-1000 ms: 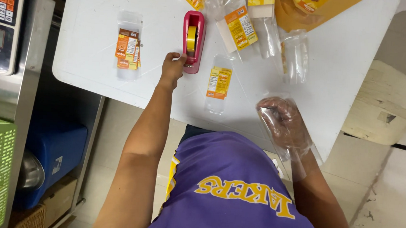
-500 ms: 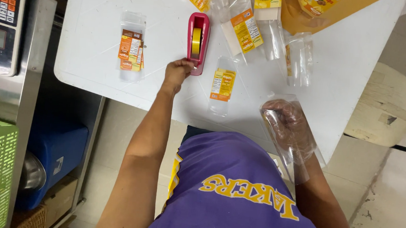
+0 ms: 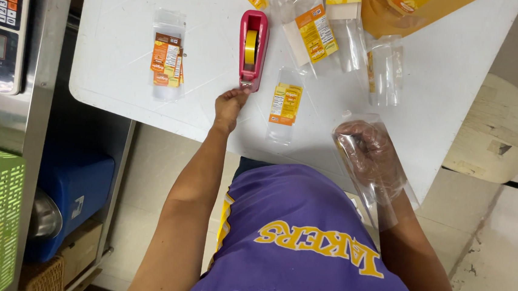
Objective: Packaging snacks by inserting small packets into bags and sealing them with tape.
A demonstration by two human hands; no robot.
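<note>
L hand at tape dispenser; R hand prob. inside clear bag.

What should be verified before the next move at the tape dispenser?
1. Left hand at the cutter end of the pink tape dispenser: ok.
2. Tape strip pinched in that hand: cannot tell.
3. Yellow tape roll seated in the dispenser: ok.
4. Right hand inside the clear plastic bag: ok.
5. Labelled packet lying flat on the white table, apart from both hands: ok.
</note>
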